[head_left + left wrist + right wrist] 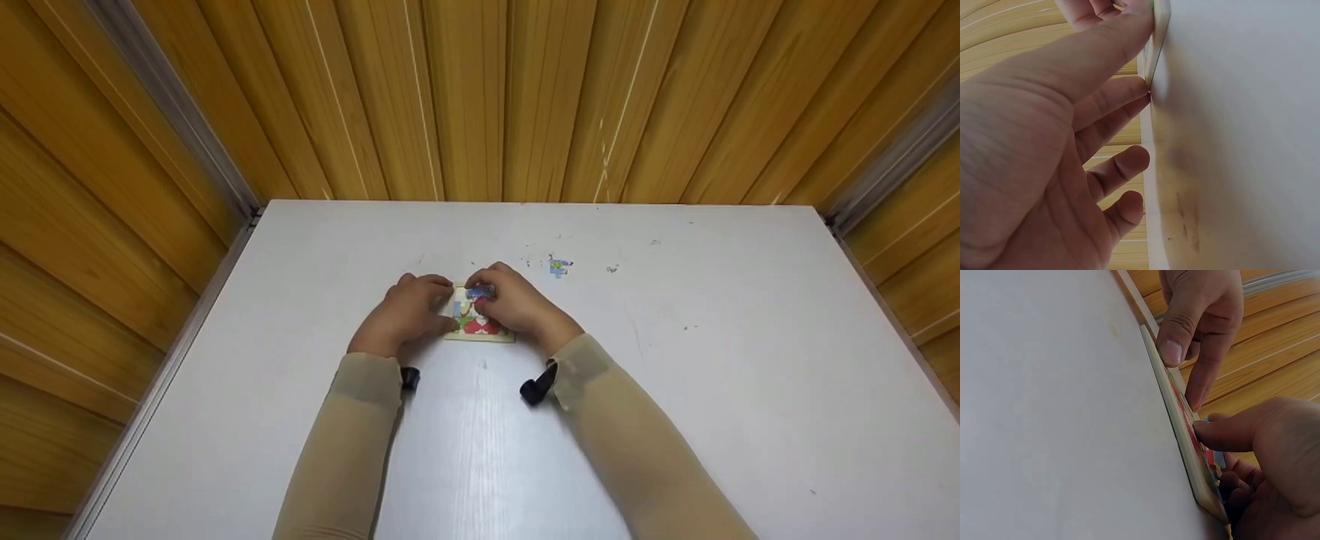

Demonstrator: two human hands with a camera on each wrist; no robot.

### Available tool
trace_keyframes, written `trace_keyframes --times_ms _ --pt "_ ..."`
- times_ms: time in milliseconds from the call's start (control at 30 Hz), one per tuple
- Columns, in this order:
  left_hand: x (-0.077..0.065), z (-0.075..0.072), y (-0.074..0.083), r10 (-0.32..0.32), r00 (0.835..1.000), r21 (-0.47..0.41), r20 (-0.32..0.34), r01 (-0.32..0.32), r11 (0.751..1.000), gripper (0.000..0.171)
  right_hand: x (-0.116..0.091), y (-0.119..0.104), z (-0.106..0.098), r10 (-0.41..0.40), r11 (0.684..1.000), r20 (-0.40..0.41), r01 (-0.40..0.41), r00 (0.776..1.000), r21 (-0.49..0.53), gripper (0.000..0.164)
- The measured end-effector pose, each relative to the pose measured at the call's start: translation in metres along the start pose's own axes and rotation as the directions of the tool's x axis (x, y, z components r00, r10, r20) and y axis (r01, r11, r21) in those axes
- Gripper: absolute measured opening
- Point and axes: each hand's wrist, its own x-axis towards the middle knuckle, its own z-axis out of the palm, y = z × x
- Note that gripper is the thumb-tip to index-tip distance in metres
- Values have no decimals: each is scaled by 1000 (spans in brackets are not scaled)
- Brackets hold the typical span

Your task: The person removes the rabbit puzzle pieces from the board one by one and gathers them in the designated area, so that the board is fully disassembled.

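Note:
A small jigsaw puzzle board [480,337] with a pale wooden rim lies on the white table, its picture red, green and blue. My left hand [409,311] rests along its left side, thumb near the front corner and index finger by the far corner. In the left wrist view, the left hand's fingers [1112,107] are fairly straight, with two fingertips right at the board's edge. Over the board's far right part, my right hand [514,300] pinches a blue puzzle piece [480,291] between thumb and fingers. That hand hides the board's right side.
Another blue puzzle piece [559,265], with some green on it, lies on the table [712,390] beyond the board to the right. Small dark marks dot the tabletop. Wood-patterned panels [465,97] stand behind the table and at both sides.

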Motion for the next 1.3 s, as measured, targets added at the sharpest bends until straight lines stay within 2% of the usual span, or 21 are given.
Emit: trace_keyframes --times_ms 133,400,633,933,1067,1300 --pt "-2 0 1 4 1000 0 2 -4 1000 66 -1 0 0 3 1000 -11 -3 1000 6 41" --pt "-6 0 1 -11 1000 -12 -18 10 1000 61 0 0 -1 -10 1000 -31 10 999 -22 38" --pt "-7 -1 1 40 999 71 19 -41 997 63 1 3 -2 15 1000 -23 -15 1000 -25 37" --pt "-6 -2 0 80 995 104 52 -85 991 77 5 2 -3 -8 1000 -21 7 1000 -30 39" --pt "-9 -1 1 90 994 127 54 -96 987 74 4 1 -4 -6 1000 -23 6 1000 -1 39" --pt "-10 0 5 61 997 131 50 -67 989 72 2 0 -11 4 996 -31 -1 1000 91 41"
